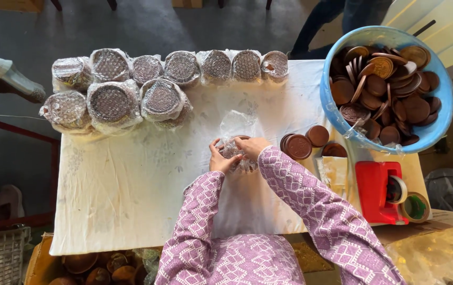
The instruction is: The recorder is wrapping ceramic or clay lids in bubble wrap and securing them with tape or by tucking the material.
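My left hand (219, 159) and my right hand (252, 146) meet at the middle of a cloth-covered table (126, 195). Together they grip a stack of brown round discs in clear bubble wrap (235, 153), with loose wrap sticking up behind it. Just to the right lie a short stack of bare brown discs (296, 146) and a single disc (318, 135). Both arms wear purple patterned sleeves.
Several wrapped disc bundles (131, 87) line the far left of the table. A blue tub (337, 113) full of brown discs sits at the right. A red tape dispenser (377, 190) and a tape roll (415, 207) lie near the right edge. Someone's legs stand beyond the table.
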